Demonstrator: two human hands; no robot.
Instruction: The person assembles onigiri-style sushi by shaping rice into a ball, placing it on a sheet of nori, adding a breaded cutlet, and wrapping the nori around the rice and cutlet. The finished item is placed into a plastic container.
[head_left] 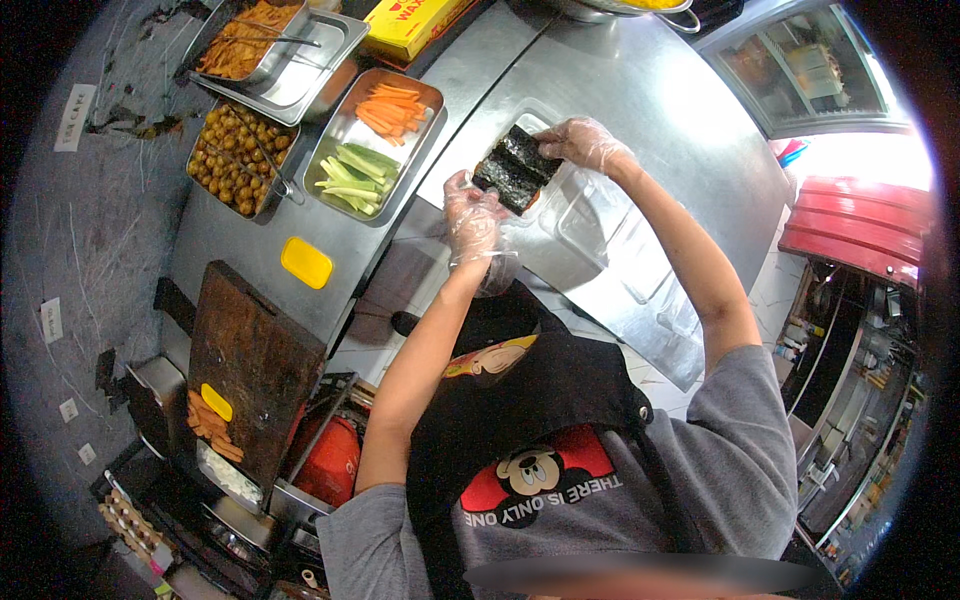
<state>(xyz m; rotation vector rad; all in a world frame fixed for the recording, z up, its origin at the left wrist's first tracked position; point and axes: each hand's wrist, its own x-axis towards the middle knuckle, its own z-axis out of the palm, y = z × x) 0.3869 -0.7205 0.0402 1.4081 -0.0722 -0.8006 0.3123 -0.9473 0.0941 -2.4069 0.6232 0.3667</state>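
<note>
Two dark seaweed-wrapped rolls point(510, 172) lie side by side at a clear plastic container point(541, 108) on the steel counter. A little orange filling shows along their near right edge. My left hand point(472, 220), in a clear plastic glove, is closed on the near left end of the rolls. My right hand point(588, 147), gloved too, pinches their far right end. The fingertips under the rolls are hidden. Just right of the rolls sits an open clear plastic lid or box point(590, 220), and another clear container point(672, 308) lies nearer me.
Left stand a steel tray point(318, 158) of carrot and cucumber sticks, a tray of small brown balls point(235, 160) and a pan of orange slices point(245, 40). A wooden board point(245, 365) lies nearer. Right are a glass-doored cabinet point(810, 75) and a red cover point(855, 230).
</note>
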